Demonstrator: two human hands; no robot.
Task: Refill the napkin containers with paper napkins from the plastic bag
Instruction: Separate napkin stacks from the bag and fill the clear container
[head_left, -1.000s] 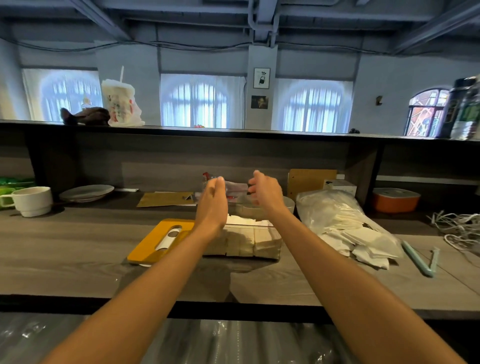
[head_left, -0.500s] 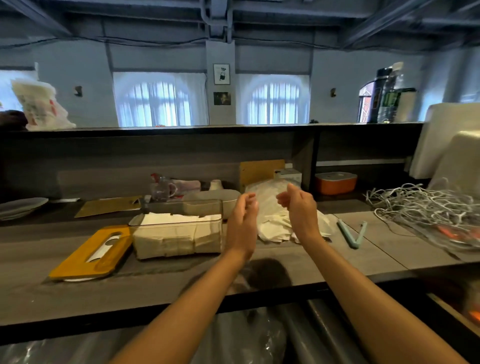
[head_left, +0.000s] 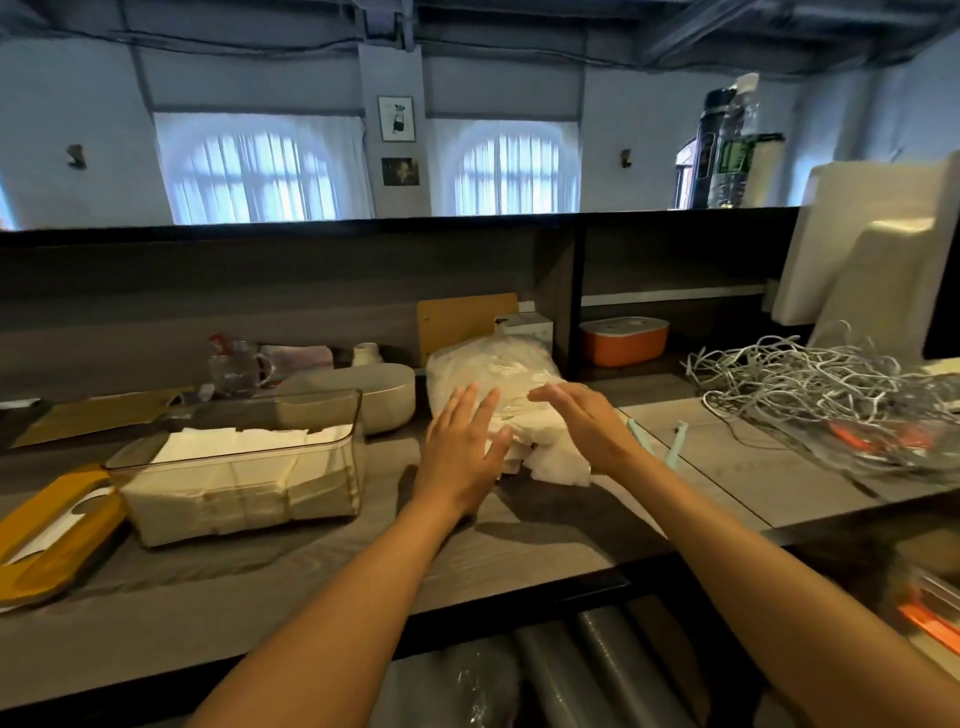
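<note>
A clear plastic bag (head_left: 493, 369) full of white paper napkins lies on the wooden counter, its open end towards me with napkins (head_left: 556, 462) spilling out. My left hand (head_left: 460, 457) hovers at the bag's near left side, fingers spread and straight. My right hand (head_left: 582, 421) reaches over the bag's near right side, fingers extended, holding nothing. To the left stands a clear rectangular napkin container (head_left: 332, 415), partly filled with stacked napkins (head_left: 228, 483). Its yellow lid (head_left: 47, 535) lies flat beside it at the far left.
A grey bowl (head_left: 389, 389) sits behind the container, with a glass cup (head_left: 234, 364) further back. A teal clip (head_left: 675, 441) lies right of the bag. Tangled white cables (head_left: 810, 384) cover the right counter. An orange box (head_left: 623, 338) sits in the back shelf.
My view has swung right, away from the container. Both hands moved from above the container to the napkin bag, and their fingers have spread open.
</note>
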